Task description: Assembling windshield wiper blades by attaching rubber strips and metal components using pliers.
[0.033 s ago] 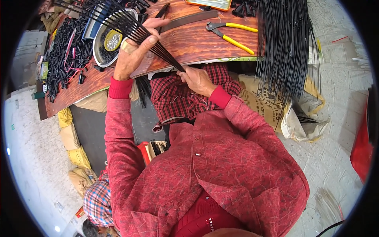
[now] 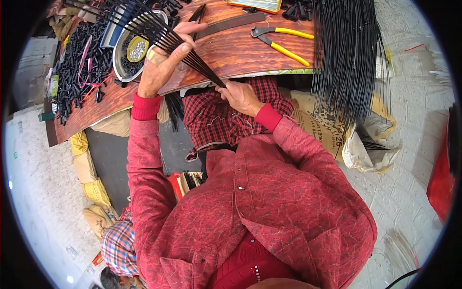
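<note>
A bundle of thin black rods (image 2: 204, 71) slants from the upper left, over the table's front edge, toward my lap. My right hand (image 2: 242, 98) is closed around the lower ends, where the rods draw together. Higher up, the rods fan apart and pass between the thumb and fingers of my left hand (image 2: 161, 70). This hand grips them loosely, some fingers stretched out, and a tan patch sits near its thumb. Behind my left hand stands a white tray (image 2: 118, 62) of small black parts, with a yellow dish (image 2: 131, 48) of small silvery pieces in it.
Yellow-handled cutting pliers (image 2: 284, 32) and a dark flat bar (image 2: 231, 25) lie on the reddish wooden table (image 2: 221, 53). Long black rods (image 2: 346, 58) hang over its right edge. Black parts (image 2: 79, 72) are heaped left. A printed sack (image 2: 317, 123) stands below; another person's plaid sleeve (image 2: 118, 245) shows lower left.
</note>
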Motion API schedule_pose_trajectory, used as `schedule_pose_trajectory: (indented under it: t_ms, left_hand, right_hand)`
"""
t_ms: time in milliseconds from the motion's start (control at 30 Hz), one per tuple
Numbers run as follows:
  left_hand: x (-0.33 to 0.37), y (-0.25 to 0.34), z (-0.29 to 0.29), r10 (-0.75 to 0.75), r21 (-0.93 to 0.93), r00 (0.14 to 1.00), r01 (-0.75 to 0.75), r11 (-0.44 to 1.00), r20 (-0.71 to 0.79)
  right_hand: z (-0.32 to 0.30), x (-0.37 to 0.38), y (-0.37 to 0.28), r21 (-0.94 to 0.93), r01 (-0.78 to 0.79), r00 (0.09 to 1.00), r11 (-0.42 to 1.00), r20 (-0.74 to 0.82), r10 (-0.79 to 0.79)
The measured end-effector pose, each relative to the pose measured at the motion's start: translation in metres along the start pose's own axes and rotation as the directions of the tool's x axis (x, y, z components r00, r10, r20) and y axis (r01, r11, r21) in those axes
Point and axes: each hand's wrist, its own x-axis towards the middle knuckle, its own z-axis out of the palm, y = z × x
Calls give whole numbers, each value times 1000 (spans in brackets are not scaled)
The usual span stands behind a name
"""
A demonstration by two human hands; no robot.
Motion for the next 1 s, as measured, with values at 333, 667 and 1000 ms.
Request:
schedule_pose_trajectory:
  t_ms: [333, 667, 1000]
  left_hand:
    - [-32, -26, 56, 86, 383, 961, -187, 905, 265]
    - [-35, -45, 66, 96, 570, 949, -258, 780, 299]
    - [-39, -51, 61, 93, 582, 946, -266, 768, 310]
  right_hand:
    - [54, 2, 87, -135, -50, 994, 990, -100, 36]
    - [77, 23, 120, -378, -36, 990, 925, -142, -20]
    - [-40, -30, -7, -424, -173, 933, 889, 218, 286]
